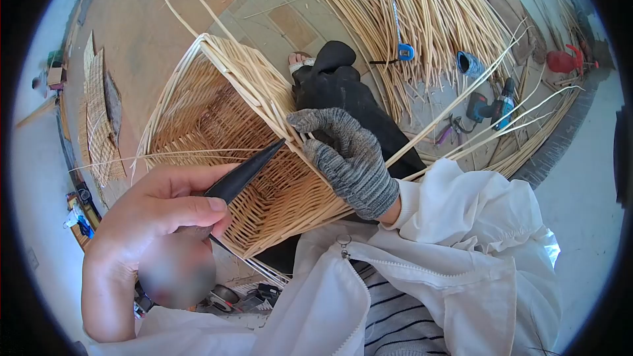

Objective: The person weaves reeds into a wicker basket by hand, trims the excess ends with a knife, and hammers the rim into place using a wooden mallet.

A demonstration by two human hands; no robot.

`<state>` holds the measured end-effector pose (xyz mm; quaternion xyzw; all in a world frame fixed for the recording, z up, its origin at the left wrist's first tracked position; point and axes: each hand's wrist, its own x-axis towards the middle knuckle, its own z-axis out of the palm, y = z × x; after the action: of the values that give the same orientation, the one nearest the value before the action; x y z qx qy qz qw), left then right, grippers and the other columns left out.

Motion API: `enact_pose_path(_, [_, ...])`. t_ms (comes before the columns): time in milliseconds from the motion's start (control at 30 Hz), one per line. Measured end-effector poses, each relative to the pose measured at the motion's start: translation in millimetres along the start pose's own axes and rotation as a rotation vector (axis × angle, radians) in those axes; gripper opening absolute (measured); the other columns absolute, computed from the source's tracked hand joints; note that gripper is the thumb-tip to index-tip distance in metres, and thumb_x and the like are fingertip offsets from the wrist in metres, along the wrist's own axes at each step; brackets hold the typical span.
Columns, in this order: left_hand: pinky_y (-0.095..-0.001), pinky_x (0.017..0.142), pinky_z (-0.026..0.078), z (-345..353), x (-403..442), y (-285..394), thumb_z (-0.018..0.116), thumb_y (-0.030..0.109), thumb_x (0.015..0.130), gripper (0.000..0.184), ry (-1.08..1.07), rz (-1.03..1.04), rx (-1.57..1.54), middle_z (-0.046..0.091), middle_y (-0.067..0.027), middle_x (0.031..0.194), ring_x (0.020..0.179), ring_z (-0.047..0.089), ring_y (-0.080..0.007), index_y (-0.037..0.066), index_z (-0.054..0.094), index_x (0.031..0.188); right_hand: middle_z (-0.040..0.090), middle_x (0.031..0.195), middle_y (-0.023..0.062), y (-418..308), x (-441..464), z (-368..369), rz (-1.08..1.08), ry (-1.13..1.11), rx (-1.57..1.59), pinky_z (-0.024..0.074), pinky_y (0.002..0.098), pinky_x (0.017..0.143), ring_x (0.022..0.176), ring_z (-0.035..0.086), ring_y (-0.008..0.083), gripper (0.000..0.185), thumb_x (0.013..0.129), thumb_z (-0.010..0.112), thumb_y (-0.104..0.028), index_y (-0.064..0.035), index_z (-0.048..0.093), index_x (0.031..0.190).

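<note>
A wicker basket (pixel 227 102) lies tilted on its side, its mouth facing me and long loose rods sticking out of its rim. My right hand (pixel 353 161), in a grey knitted glove, grips the right-hand edge of the rim between thumb and fingers. In my bare left hand (pixel 151 211) is a black pointed tool (pixel 245 173), pinched between thumb and fingers. Its tip reaches the rim beside the gloved fingers; whether it is pushed between the rods I cannot tell. The tool's handle end is hidden by the hand.
A big bundle of willow rods (pixel 422 6) lies at the upper right. Near it are a blue tape measure (pixel 405 51), a cordless drill (pixel 502 105), pliers (pixel 459 125) and a red tool (pixel 564 60). Woven panels (pixel 102 115) rest on the floor at left.
</note>
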<state>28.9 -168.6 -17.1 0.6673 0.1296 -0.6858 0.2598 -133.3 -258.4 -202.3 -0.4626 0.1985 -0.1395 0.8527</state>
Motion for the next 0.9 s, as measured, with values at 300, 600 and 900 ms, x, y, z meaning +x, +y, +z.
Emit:
enact_pose_path(300, [-0.0213,0.037,0.039,6,2,2,0.056,0.008,0.083,0.054,0.087,0.025,0.37,0.051,-0.0017,0.067,0.048,0.051,-0.0088,0.007,0.042,0.135,0.056,0.118,0.0105,4,-1,-1,-0.023,0.012,-0.052,0.038,0.0288,0.098,0.109,0.052,0.0157,0.026,0.088,0.051,0.0,0.0011,0.053,0.114])
enact_pose_path(600, [-0.0223,0.051,0.048,7,50,-97,0.055,0.005,0.084,0.056,0.364,0.862,0.979,0.058,-0.0076,0.082,0.052,0.053,-0.0117,0.0,0.037,0.136,0.057,0.116,0.0103,4,0,-2,-0.033,0.057,0.024,0.0389,0.029,0.098,0.108,0.053,0.0153,0.025,0.088,0.051,-0.001,0.0013,0.053,0.113])
enact_pose_path(900, [-0.02,0.048,0.037,15,54,-99,0.053,0.0,0.083,0.05,0.358,0.737,0.528,0.052,-0.002,0.07,0.052,0.046,-0.0078,-0.001,0.042,0.133,0.059,0.112,0.0106,-3,-2,0,-0.029,0.037,-0.062,0.0405,0.0298,0.096,0.106,0.054,0.016,0.025,0.089,0.05,-0.002,0.0014,0.054,0.113])
